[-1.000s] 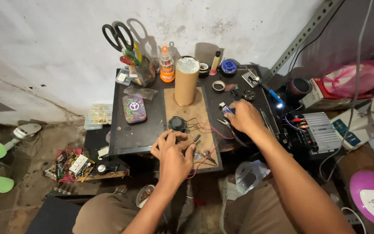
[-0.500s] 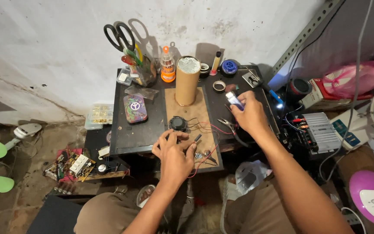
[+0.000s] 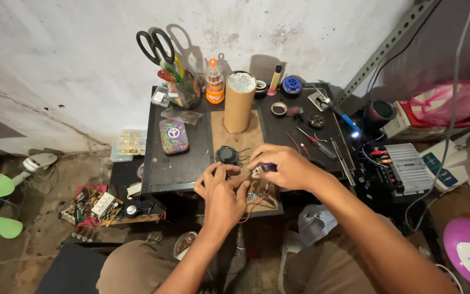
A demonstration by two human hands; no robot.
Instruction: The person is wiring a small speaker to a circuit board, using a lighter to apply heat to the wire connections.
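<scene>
My left hand rests at the front edge of the small black table, fingertips pinched on thin wires beside a small round black speaker. My right hand is right next to it and grips a small tool with a purple handle, its tip pointing at the left fingertips. Both hands are over a brown board. Red and black wires trail below them. What the left fingers pinch is mostly hidden.
A tall cardboard tube stands behind the speaker. Further back are a cup with scissors, an orange bottle, a patterned tin and tape rolls. A screwdriver lies right. An amplifier and lit torch sit beside the table.
My right hand has come from the back right of the table forward and left, next to my left hand, carrying the small tool. My left hand has barely moved.
</scene>
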